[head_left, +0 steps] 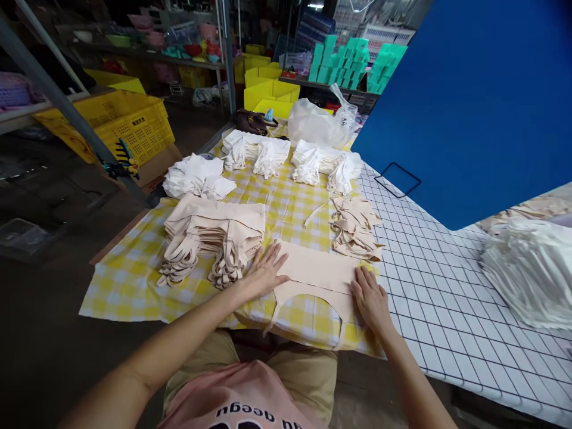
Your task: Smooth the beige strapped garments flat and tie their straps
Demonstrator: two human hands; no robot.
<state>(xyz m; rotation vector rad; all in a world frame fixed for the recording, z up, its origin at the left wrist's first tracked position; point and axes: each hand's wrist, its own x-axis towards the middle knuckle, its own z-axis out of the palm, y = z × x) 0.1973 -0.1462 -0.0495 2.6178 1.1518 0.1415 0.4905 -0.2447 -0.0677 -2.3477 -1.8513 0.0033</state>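
Note:
A beige strappy garment, like a camisole top (315,265), lies spread flat on the yellow checked tablecloth (292,208), its two straps toward me. My left hand (266,271) rests flat on its left edge, fingers spread. At the opposite side my right hand (370,293) lies with its fingertips on the right edge, fingers outstretched. Just left of my left hand is a neat stack of beige camisoles (214,229), with straps bunched at the front. Beyond the spread piece, to the right, sits a crumpled heap of beige camisoles (355,226).
Two stacks of white camisoles (257,149) stand farther back, beside a loose white pile (196,176). Behind them are a plastic bag (319,122) and a dark handbag (252,122). A large blue panel (469,107) blocks the right. More white garments (531,271) lie below it.

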